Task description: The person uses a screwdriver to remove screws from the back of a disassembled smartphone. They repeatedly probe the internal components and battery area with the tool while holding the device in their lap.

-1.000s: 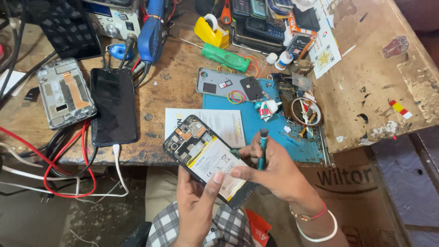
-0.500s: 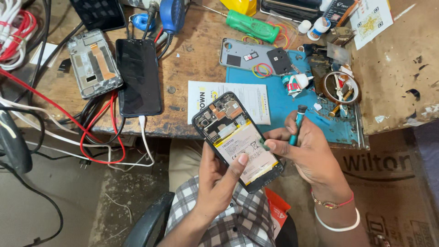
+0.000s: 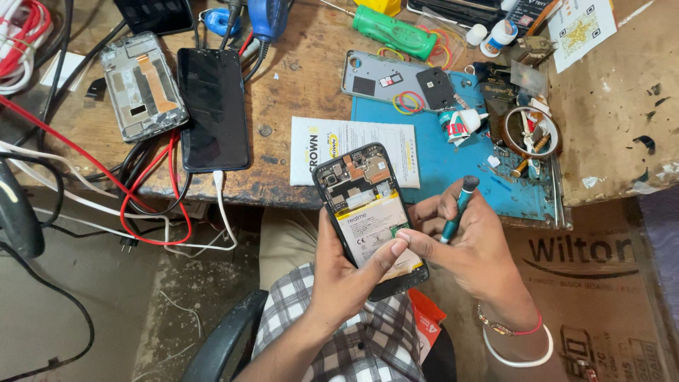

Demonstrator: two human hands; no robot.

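We are cradling one opened phone over our lap with our left hand, thumb pressing its battery. Our right hand is pinching one teal screwdriver, tip hidden. On the workbench two more phones are lying; wires are running off-frame.

a rough, worn wooden bench is seen; the mat looks matt blue, the black phone glossy, the screwdriver teal plastic.
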